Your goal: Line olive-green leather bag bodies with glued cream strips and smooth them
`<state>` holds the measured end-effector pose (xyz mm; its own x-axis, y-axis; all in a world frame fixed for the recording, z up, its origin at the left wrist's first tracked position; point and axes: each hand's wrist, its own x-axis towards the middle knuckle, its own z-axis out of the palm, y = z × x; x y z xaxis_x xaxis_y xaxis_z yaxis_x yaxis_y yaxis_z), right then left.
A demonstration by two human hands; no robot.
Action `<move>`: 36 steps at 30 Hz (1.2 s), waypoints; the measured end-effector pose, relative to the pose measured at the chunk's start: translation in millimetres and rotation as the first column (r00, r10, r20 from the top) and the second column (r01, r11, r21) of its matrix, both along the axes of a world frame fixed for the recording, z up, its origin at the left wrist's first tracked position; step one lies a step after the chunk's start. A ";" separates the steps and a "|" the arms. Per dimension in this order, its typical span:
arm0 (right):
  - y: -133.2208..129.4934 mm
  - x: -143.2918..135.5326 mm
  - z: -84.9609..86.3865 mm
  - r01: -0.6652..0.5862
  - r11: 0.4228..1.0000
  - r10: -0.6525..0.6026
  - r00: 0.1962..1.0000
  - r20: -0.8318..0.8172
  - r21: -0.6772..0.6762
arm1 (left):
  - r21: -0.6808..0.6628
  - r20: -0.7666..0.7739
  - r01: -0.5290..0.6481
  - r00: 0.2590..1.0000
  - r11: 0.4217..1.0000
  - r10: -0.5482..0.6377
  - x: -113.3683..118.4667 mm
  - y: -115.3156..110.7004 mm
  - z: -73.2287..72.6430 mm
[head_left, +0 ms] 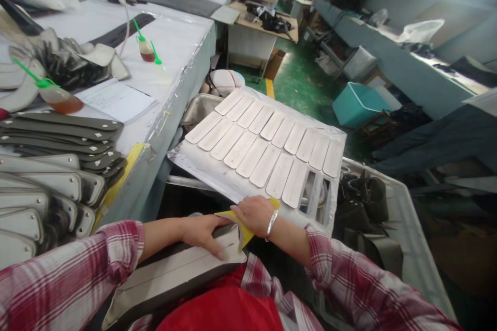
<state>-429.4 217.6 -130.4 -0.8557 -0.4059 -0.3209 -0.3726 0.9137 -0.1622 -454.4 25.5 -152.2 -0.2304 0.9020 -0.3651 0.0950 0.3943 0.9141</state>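
Across my lap lies a long, pale strap-like piece (pixel 174 264) with dark sides and a thin line along its face. My left hand (pixel 204 235) grips it near its far end, the thumb flat on the pale face. Closed beside that end, my right hand (pixel 256 215) holds a bent yellow sheet (pixel 245 235) against the edge; whether it is paper or cloth I cannot tell. Just beyond my hands, a board (pixel 217 178) carries two rows of pale, round-cornered strips (pixel 254 165).
On the left table (pixel 174 36) are stacked dark pieces (pixel 58 132), pale pieces with holes (pixel 50 181), green-tipped bottles (pixel 58 95) and an open notebook (pixel 118 99). A plastic crate (pixel 411 217) with dark pieces stands right. A teal bin (pixel 359 103) sits on the green floor.
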 end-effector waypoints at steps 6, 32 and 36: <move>1.4 -5.2 1.1 -0.023 1.000 0.022 0.999 0.045 0.015 | 0.022 -0.021 -0.098 0.995 0.995 0.098 -0.5 1.2 -8.1; 3.0 -12.8 -0.8 -0.165 0.985 0.165 0.986 -0.004 -0.057 | -0.064 -0.299 -0.193 0.940 0.979 0.166 21.3 -2.8 1.6; 5.3 -11.8 -6.6 -0.127 0.990 0.128 0.992 0.019 -0.055 | -0.010 0.034 -0.180 0.983 0.984 0.181 7.0 -12.7 -2.9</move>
